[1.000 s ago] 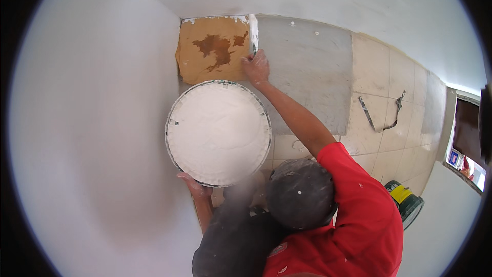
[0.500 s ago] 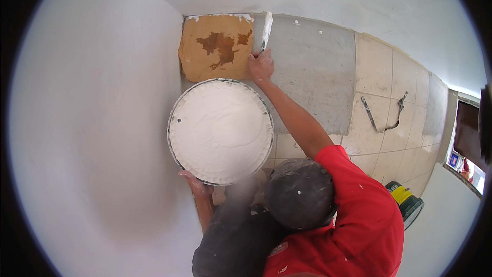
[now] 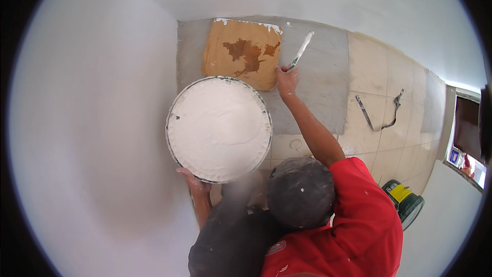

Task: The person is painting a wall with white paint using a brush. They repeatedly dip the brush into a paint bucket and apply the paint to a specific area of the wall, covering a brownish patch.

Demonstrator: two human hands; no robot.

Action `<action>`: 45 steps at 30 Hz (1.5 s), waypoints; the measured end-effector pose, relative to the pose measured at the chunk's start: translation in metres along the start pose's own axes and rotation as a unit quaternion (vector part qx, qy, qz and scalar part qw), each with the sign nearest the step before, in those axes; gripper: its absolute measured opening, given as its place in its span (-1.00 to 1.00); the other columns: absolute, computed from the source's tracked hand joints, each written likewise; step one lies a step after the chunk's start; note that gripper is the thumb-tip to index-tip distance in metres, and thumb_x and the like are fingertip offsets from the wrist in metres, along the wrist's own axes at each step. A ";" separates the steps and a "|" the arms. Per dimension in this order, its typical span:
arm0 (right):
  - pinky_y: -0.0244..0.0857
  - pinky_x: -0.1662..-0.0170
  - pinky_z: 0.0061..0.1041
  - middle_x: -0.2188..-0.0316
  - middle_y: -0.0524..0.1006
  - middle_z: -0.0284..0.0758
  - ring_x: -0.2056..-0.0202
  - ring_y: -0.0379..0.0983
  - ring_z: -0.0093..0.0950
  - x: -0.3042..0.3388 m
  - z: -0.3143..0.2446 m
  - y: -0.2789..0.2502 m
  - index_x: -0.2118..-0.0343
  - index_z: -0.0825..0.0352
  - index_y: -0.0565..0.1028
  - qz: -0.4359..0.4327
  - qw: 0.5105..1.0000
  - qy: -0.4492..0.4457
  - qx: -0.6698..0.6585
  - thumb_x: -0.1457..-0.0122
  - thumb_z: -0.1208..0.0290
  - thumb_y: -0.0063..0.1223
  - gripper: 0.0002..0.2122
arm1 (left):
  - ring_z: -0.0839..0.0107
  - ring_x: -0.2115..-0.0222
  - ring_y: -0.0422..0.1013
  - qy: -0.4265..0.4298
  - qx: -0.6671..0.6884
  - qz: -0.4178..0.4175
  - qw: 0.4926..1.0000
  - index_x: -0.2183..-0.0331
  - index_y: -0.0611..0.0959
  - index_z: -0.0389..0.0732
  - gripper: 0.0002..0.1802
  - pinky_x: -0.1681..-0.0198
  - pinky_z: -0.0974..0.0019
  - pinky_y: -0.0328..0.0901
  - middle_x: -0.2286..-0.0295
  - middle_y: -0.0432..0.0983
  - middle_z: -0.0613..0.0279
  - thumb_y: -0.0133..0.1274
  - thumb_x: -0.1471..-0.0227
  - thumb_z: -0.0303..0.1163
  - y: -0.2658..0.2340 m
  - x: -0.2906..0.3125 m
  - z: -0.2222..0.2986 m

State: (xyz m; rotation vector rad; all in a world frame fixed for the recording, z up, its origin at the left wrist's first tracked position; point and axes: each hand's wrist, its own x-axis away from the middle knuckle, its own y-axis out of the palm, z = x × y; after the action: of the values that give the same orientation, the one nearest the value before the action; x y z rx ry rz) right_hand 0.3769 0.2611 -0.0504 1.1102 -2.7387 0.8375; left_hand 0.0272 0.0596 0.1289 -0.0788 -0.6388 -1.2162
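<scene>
A round bucket (image 3: pixel 219 128) full of white paste fills the middle of the view, with a dark green rim. My left hand (image 3: pixel 195 180) holds its near left side; the fingers are partly hidden below the rim. Beyond the bucket lies a brown paper-like sheet (image 3: pixel 230 72) with dark wet patches and white paste along its far edge. My right hand (image 3: pixel 288 79) is closed at the sheet's right edge. A narrow putty knife (image 3: pixel 302 50), coated white and with a green handle, sticks out of this hand, pointing away and to the right.
White walls rise at the left (image 3: pixel 102 123) and at the back. Grey floor (image 3: pixel 323 87) gives way to beige tiles (image 3: pixel 376 66) at the right. A dark strap (image 3: pixel 379 123) lies there. A green bucket with a yellow band (image 3: pixel 402 197) lies tipped at the lower right.
The brown sheet has shifted right, away from the left wall, along with my right hand. The putty knife has tilted further right. My left hand stays at the bucket.
</scene>
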 end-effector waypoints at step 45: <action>0.39 0.11 -0.12 0.42 0.57 -0.06 0.28 0.55 -0.04 -0.049 -0.010 -0.050 0.37 0.41 0.41 0.114 0.991 0.021 0.069 0.06 0.37 0.28 -0.71 | 0.13 -0.36 0.01 0.001 0.029 -0.017 0.999 -0.40 0.00 -0.13 0.00 -0.41 -0.02 -0.03 -0.38 -0.02 0.16 -0.50 -0.24 0.44 -0.007 -0.001 -0.002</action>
State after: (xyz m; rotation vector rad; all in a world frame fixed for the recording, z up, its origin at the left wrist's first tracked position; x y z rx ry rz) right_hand 0.4452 0.2672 -0.0314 0.7963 -2.8453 1.0791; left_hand 0.0212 0.0570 0.1243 -0.0173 -0.6754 -1.2299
